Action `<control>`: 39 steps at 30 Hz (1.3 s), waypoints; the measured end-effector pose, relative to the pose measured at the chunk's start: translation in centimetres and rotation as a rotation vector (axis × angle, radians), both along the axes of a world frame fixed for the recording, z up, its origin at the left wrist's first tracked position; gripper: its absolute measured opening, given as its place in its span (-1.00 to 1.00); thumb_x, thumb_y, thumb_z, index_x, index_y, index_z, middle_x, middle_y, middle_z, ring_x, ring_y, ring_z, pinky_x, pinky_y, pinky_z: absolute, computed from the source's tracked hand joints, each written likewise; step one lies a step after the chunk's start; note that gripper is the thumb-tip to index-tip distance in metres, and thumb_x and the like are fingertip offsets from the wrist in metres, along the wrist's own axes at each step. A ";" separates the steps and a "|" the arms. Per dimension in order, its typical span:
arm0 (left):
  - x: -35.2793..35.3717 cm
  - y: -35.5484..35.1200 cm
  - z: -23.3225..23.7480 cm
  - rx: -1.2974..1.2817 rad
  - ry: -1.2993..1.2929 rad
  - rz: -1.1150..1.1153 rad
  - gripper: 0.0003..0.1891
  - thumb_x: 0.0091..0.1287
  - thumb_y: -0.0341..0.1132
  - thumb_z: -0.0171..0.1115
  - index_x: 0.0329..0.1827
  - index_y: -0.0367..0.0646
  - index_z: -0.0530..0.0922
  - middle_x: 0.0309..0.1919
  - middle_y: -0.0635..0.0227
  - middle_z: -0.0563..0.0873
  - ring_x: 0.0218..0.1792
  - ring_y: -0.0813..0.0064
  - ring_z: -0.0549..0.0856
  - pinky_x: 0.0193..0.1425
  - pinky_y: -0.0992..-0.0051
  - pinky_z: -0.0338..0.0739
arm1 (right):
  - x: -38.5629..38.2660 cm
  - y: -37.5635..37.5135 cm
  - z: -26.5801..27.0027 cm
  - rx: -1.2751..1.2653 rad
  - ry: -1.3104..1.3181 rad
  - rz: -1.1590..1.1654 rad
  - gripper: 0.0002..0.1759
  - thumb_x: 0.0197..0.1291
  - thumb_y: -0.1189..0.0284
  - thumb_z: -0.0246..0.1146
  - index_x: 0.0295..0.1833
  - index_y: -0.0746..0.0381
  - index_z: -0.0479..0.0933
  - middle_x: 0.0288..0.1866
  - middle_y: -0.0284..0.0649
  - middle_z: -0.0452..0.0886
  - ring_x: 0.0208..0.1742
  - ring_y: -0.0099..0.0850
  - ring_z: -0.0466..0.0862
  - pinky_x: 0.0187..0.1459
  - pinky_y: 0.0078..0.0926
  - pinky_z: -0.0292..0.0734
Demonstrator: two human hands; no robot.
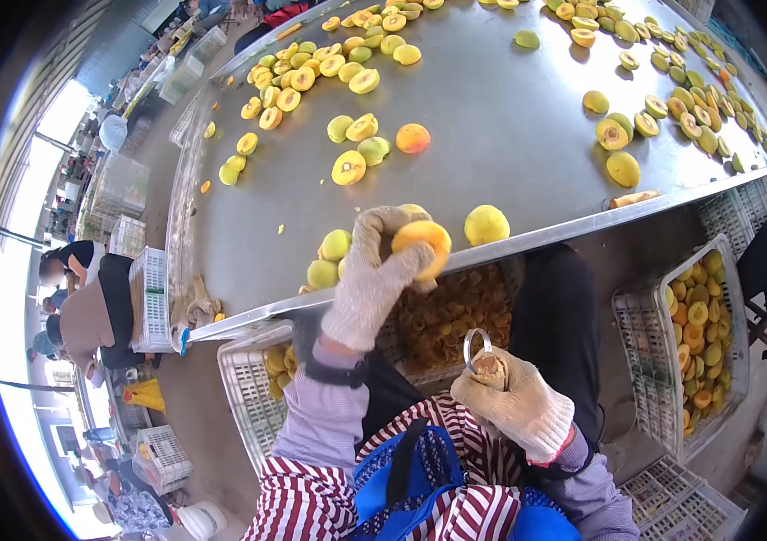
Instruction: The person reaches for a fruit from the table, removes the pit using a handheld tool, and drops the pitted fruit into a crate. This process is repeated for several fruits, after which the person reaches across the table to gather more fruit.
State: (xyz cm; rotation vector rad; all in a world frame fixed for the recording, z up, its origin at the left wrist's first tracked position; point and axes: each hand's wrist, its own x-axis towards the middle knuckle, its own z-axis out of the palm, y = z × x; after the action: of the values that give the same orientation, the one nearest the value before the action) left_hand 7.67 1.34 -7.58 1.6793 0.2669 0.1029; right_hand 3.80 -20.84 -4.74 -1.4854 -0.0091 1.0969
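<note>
My left hand [379, 270], in a pale knitted glove, grips a halved yellow-orange fruit [426, 245] just above the near edge of the metal table [266, 207]. Green-yellow fruits [336, 244] lie beside that hand, and a single yellow one [486, 224] sits to its right at the edge. My right hand [514, 397], also gloved, is wrapped round the wooden handle of a tool with a metal loop [477, 347], held low in front of my lap, away from the table.
Halved fruits [302, 78] are spread over the table's far side. Below its edge is a container of pits or scraps [460, 316]. Fruit-filled crates stand left [248, 379] and right [631, 334]. A person [86, 316] is at the far left.
</note>
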 end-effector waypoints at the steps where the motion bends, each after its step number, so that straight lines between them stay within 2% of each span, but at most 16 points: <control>1: -1.0 -0.9 1.1 -0.297 0.063 0.007 -0.40 0.28 -0.28 0.41 0.38 -0.05 0.38 0.18 0.26 0.61 0.07 0.42 0.68 0.07 0.38 0.70 | 0.0 0.3 0.1 -0.019 -0.088 -0.005 -0.66 0.26 0.20 0.39 -0.15 0.28 0.58 -0.46 -0.34 0.58 -0.45 -0.54 0.57 -0.33 -0.45 0.51; 4: -3.7 -2.6 0.9 -0.563 0.040 -0.094 -0.40 0.49 -0.21 0.28 0.51 -0.19 0.31 0.29 0.21 0.54 0.19 0.39 0.63 0.20 0.42 0.64 | -0.5 1.0 -0.4 -0.045 -0.235 -0.056 -0.66 0.24 0.21 0.40 -0.15 0.29 0.59 -0.44 -0.21 0.65 -0.43 -0.39 0.66 -0.30 -0.38 0.56; 5: -4.4 -3.4 0.8 -0.552 0.015 -0.070 -0.44 0.58 -0.12 0.16 0.52 -0.23 0.34 0.28 0.21 0.56 0.22 0.40 0.61 0.34 0.40 0.53 | -0.7 1.0 -0.5 -0.049 -0.234 -0.061 -0.66 0.24 0.21 0.40 -0.15 0.29 0.59 -0.44 -0.21 0.65 -0.43 -0.39 0.66 -0.30 -0.38 0.56; 8: -5.7 -4.3 0.9 -0.559 -0.028 -0.094 -0.50 0.62 -0.10 0.08 0.48 -0.21 0.41 0.26 0.22 0.58 0.22 0.42 0.61 0.40 0.40 0.45 | -1.0 1.2 -1.2 -0.097 -0.356 -0.071 -0.67 0.23 0.24 0.42 -0.12 0.28 0.60 -0.44 -0.11 0.67 -0.43 -0.22 0.71 -0.31 -0.34 0.59; 14: -7.1 -5.8 2.1 -0.510 -0.030 -0.034 -0.60 0.62 -0.10 0.08 0.32 -0.20 0.50 0.19 0.23 0.65 0.21 0.40 0.63 0.34 0.37 0.51 | -1.7 1.4 -1.1 -0.033 -0.580 -0.165 -0.64 0.22 0.25 0.44 -0.04 0.29 0.60 -0.40 -0.05 0.70 -0.37 -0.13 0.76 -0.30 -0.32 0.65; 17: -7.4 -6.8 2.4 -0.732 -0.058 0.035 -0.61 0.63 -0.13 0.06 0.31 -0.22 0.47 0.22 0.15 0.65 0.14 0.30 0.70 0.29 0.30 0.58 | -2.0 1.3 -0.7 -0.104 -0.548 -0.069 -0.62 0.23 0.26 0.44 0.00 0.30 0.60 -0.34 -0.04 0.73 -0.32 -0.14 0.78 -0.27 -0.33 0.66; 20: -7.5 -7.5 2.3 -0.578 -0.174 0.008 -0.59 0.63 -0.11 0.06 0.31 -0.23 0.47 0.21 0.12 0.66 0.15 0.30 0.70 0.30 0.31 0.57 | -2.7 1.3 -1.6 0.071 -0.487 -0.138 -0.63 0.26 0.28 0.42 0.04 0.31 0.60 -0.33 -0.11 0.74 -0.34 -0.25 0.78 -0.27 -0.35 0.66; 22: -7.5 -7.9 2.7 -0.578 -0.191 0.044 -0.60 0.63 -0.11 0.05 0.27 -0.26 0.51 0.13 0.13 0.70 0.09 0.35 0.70 0.25 0.33 0.58 | -2.6 1.1 -0.9 0.092 -0.239 -0.070 -0.62 0.32 0.27 0.38 0.08 0.33 0.59 -0.32 -0.24 0.74 -0.36 -0.38 0.74 -0.27 -0.37 0.66; 26: -7.2 -6.3 3.7 -0.496 -0.120 -0.102 -0.63 0.64 -0.12 0.05 0.10 -0.29 0.63 -0.05 0.20 0.76 -0.14 0.48 0.71 0.02 0.46 0.61 | -2.0 0.4 0.5 0.138 0.017 0.063 -0.65 0.38 0.24 0.35 0.05 0.31 0.60 -0.37 -0.33 0.69 -0.43 -0.54 0.64 -0.36 -0.49 0.59; 28: -7.1 -5.9 5.0 -0.483 0.039 -0.202 -0.62 0.63 -0.11 0.06 0.03 -0.30 0.66 -0.09 0.20 0.76 -0.18 0.50 0.71 -0.03 0.47 0.62 | -1.5 0.0 0.7 0.200 0.270 0.182 -0.70 0.40 0.21 0.33 -0.04 0.25 0.61 -0.45 -0.36 0.63 -0.53 -0.64 0.54 -0.49 -0.60 0.44; 32: -7.6 -5.0 5.6 -0.166 -0.027 -0.306 -0.62 0.54 -0.07 0.19 -0.03 -0.28 0.68 -0.14 0.20 0.78 -0.19 0.48 0.75 -0.07 0.46 0.62 | -0.9 -0.9 0.9 0.331 0.437 0.253 -0.75 0.38 0.23 0.36 -0.13 0.20 0.60 -0.54 -0.42 0.53 -0.59 -0.71 0.44 -0.58 -0.67 0.29; 33: -7.5 -5.5 4.5 -0.012 -0.292 -0.252 -0.65 0.45 -0.09 0.29 -0.02 -0.25 0.69 -0.14 0.14 0.79 -0.19 0.34 0.78 -0.10 0.44 0.63 | -1.2 -1.0 0.2 0.481 0.501 0.247 -0.76 0.37 0.25 0.36 -0.12 0.21 0.59 -0.54 -0.44 0.52 -0.59 -0.70 0.45 -0.58 -0.66 0.30; 34: -7.3 -5.4 3.8 -0.012 -0.294 -0.250 -0.65 0.45 -0.09 0.29 -0.02 -0.25 0.69 -0.14 0.14 0.79 -0.19 0.34 0.78 -0.10 0.44 0.63 | -1.3 -1.1 -0.6 0.630 0.563 0.243 -0.77 0.37 0.27 0.37 -0.12 0.21 0.59 -0.54 -0.46 0.52 -0.59 -0.69 0.46 -0.58 -0.65 0.31; 36: -6.8 -5.1 3.0 0.304 -0.652 -0.270 -0.64 0.39 -0.08 0.33 -0.02 -0.22 0.70 -0.15 0.10 0.79 -0.19 0.19 0.79 -0.11 0.41 0.64 | -1.2 -1.7 -2.8 0.681 0.621 0.310 -0.76 0.36 0.28 0.36 -0.04 0.22 0.59 -0.45 -0.46 0.55 -0.50 -0.68 0.52 -0.50 -0.66 0.38; 38: -6.7 -5.3 3.6 0.292 -0.686 -0.334 -0.62 0.46 -0.04 0.26 -0.02 -0.23 0.69 -0.12 0.11 0.79 -0.18 0.31 0.79 -0.09 0.43 0.64 | -2.2 -1.9 -4.3 0.842 0.656 0.270 -0.73 0.37 0.27 0.36 0.00 0.23 0.58 -0.36 -0.43 0.58 -0.42 -0.68 0.56 -0.40 -0.66 0.45; 39: -7.1 -5.9 4.3 -0.166 -0.362 -0.354 -0.60 0.50 -0.03 0.20 -0.01 -0.25 0.68 -0.11 0.12 0.78 -0.18 0.34 0.78 -0.08 0.43 0.64 | -2.3 -1.7 -4.0 0.838 0.654 0.269 -0.73 0.37 0.27 0.36 0.00 0.23 0.58 -0.36 -0.43 0.58 -0.42 -0.68 0.56 -0.40 -0.66 0.45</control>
State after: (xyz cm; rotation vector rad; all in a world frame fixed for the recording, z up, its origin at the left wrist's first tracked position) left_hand 0.58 -4.55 -3.24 1.4864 -0.2871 0.1138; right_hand 1.51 -22.51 -8.78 -0.3537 -0.1917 1.5071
